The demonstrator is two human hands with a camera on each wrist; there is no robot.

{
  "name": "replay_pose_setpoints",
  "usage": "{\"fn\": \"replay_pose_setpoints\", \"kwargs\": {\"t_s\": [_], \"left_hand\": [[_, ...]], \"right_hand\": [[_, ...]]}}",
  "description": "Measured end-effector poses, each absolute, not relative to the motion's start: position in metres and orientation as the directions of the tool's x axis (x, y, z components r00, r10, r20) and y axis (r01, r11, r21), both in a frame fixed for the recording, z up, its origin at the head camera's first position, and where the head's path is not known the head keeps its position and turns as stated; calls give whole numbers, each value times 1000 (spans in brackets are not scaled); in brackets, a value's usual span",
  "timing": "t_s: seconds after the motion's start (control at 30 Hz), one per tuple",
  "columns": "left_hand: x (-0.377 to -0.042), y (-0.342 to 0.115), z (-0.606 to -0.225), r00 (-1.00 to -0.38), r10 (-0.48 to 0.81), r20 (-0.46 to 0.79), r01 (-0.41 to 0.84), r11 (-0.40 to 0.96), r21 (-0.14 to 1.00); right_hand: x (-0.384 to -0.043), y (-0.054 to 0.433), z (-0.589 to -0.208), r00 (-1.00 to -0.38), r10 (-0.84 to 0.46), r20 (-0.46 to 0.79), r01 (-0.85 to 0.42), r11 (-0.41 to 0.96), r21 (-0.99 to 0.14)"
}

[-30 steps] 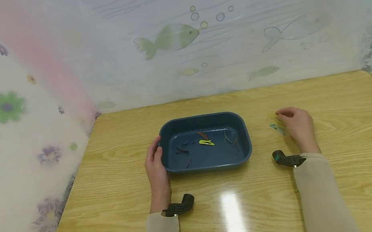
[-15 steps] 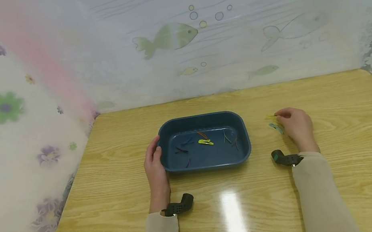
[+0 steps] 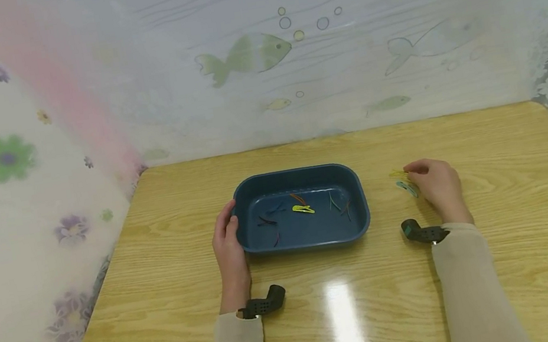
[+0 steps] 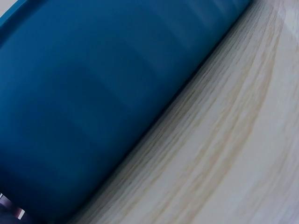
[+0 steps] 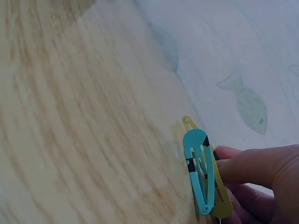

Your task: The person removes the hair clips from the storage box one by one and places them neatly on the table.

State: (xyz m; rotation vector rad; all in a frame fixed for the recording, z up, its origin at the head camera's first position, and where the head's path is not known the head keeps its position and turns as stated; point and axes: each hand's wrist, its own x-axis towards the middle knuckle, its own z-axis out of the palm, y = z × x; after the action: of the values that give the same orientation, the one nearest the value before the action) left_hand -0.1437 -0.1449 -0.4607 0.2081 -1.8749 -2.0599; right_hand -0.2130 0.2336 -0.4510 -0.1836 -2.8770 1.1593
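In the head view, my left hand (image 3: 230, 254) rests against the left side of a dark blue plastic basin (image 3: 307, 247), fingers fairly straight along its outer wall and thumb at the rim. That wall (image 4: 103, 93) fills much of the left wrist view. To the basin's right, my right hand (image 3: 438, 187) pinches a yellow snap hair clip (image 3: 399, 173) just above the table. Close by it, a teal snap hair clip (image 3: 407, 189) with dark marks lies nearer the camera. In the right wrist view the teal clip (image 5: 195, 140) partly covers the yellow clip (image 5: 223, 205) at my fingertips.
Several hair clips are spread over the basin's floor, among them a bright yellow clip (image 3: 303, 209), an orange clip (image 3: 298, 199) and a green clip (image 3: 334, 202). The wood-grain table (image 3: 524, 185) meets a fish-patterned curtain (image 3: 262, 95) at its far edge.
The yellow hair clip at my right fingertips has turned and now points out to the left. The right hand has shifted only slightly; the left hand and basin stay in place.
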Motion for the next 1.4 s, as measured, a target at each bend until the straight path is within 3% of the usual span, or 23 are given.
{"fn": "replay_pose_setpoints", "kwargs": {"t_s": [0.77,1.4], "left_hand": [[-144,-145,-460,-928,-355,117,151,-70,986],[-143,-145,-460,-933,-345,103,132,-61,989]], "right_hand": [[-213,230,-445,-964,265,-9,152,521,-840],[-213,218,-433,-986,162,30,49,466,-883]]}}
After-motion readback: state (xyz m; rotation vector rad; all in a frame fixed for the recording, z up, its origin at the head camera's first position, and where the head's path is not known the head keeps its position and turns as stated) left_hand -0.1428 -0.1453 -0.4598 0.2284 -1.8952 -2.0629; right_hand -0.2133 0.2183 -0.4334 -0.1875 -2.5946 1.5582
